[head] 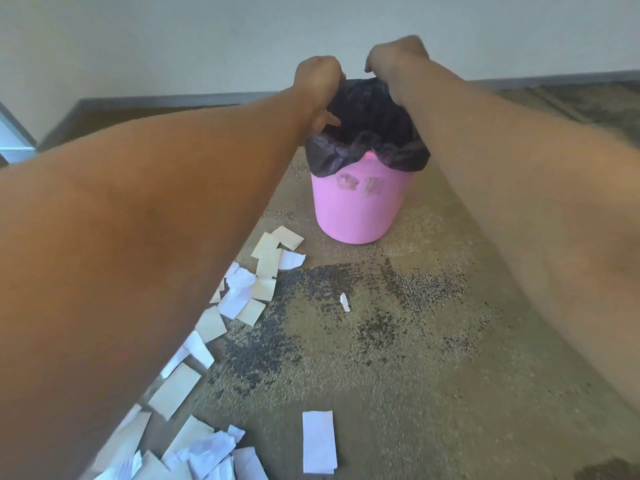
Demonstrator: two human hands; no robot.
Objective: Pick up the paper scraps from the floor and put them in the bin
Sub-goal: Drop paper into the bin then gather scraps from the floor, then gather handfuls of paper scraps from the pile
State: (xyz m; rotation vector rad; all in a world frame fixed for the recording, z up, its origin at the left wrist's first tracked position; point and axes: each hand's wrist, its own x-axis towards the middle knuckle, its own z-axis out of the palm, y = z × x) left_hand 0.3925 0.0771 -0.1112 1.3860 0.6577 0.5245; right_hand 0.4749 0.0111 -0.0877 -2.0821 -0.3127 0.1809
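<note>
A pink bin (358,206) stands on the carpet ahead of me, lined with a black plastic bag (372,133). Both arms reach out over it. My left hand (318,88) grips the far left edge of the bag and my right hand (394,62) grips its far right edge, lifting the liner above the rim. Several paper scraps (263,271), white and cream, lie on the floor in a trail to the left of the bin. A tiny scrap (345,302) lies alone in the middle. A white rectangular sheet (318,441) lies near the bottom.
The floor is a mottled tan and dark carpet (415,341). A white wall with a dark skirting board (166,100) runs behind the bin. More crumpled scraps (207,452) pile at the lower left, partly hidden under my left arm.
</note>
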